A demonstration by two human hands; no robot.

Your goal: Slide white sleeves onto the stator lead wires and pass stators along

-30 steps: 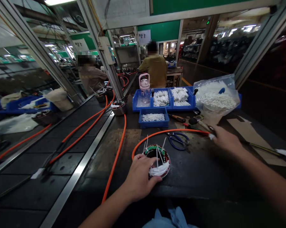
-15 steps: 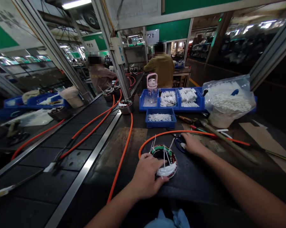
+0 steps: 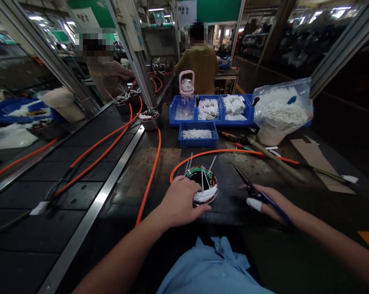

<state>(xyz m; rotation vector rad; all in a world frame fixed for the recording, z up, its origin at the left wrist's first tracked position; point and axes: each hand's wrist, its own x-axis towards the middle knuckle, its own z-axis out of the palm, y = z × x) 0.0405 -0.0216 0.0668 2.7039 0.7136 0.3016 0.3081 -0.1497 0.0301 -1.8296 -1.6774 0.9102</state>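
A ring-shaped wound part (image 3: pixel 209 196) with green and white edges and several white ties standing up from it rests on the dark bench. My left hand (image 3: pixel 181 200) grips its left side, fingers over the rim and thumb at the front. To the right, my right hand (image 3: pixel 268 202) holds scissors (image 3: pixel 248 181), their blades pointing up and left, away from the ring. A white covering wraps one finger of that hand. An orange sleeved cable (image 3: pixel 199 152) curves behind the ring.
Blue bins (image 3: pixel 175 121) hold white tubes, with a pink-handled bottle (image 3: pixel 187 100) in one. A small blue tray (image 3: pixel 198 143) contains white ties. Right of them stands a bagged bucket (image 3: pixel 273 130). Left is a conveyor (image 3: pixel 77 190) with cables and ring parts. Two people are beyond.
My right hand has picked the scissors up from the bench and brought them nearer, right of the ring. My left hand stays on the ring. The camera view has tilted down.
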